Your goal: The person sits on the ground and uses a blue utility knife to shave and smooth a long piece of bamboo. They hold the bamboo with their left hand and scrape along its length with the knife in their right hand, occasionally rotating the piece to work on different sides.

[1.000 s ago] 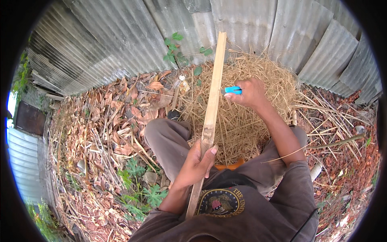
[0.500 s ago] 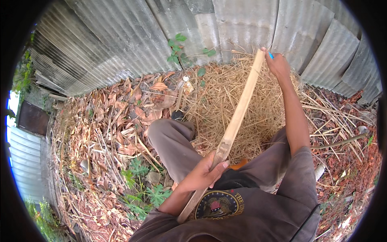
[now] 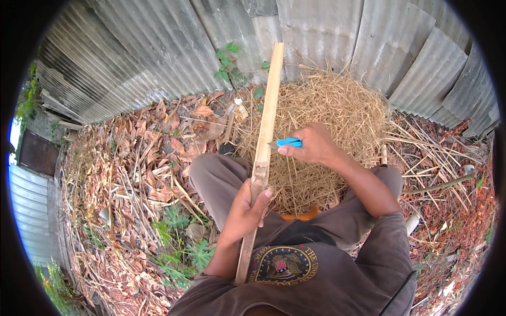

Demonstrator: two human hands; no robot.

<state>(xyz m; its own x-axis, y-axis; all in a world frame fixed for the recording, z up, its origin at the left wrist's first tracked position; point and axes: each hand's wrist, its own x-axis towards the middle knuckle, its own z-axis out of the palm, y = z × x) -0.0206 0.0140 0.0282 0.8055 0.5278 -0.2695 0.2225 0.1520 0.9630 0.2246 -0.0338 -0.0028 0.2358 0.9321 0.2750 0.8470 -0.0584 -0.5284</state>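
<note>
A long, pale strip of split wood, perhaps bamboo (image 3: 270,100), stands tilted in front of me, its top leaning away toward the metal fence. My left hand (image 3: 249,208) is wrapped round its darker lower part, and the strip's bottom end lies against my shirt. In my right hand (image 3: 315,146) is a blue-handled utility knife (image 3: 289,142). Its blade points left, with the tip at the strip's right edge, a little above a dark joint in the strip; whether it touches cannot be made out.
A heap of dry straw-like shavings (image 3: 337,105) lies before me, against a corrugated metal fence (image 3: 316,31). Dead leaves (image 3: 158,142) cover the ground at left, with green weeds (image 3: 197,255) nearer. An orange object (image 3: 300,215) shows between my legs. Thin sticks (image 3: 432,152) lie at right.
My right hand has come down from the strip's top end to its middle, bringing the knife into plain sight. The strip has swung left and stands more upright, my left hand still round it.
</note>
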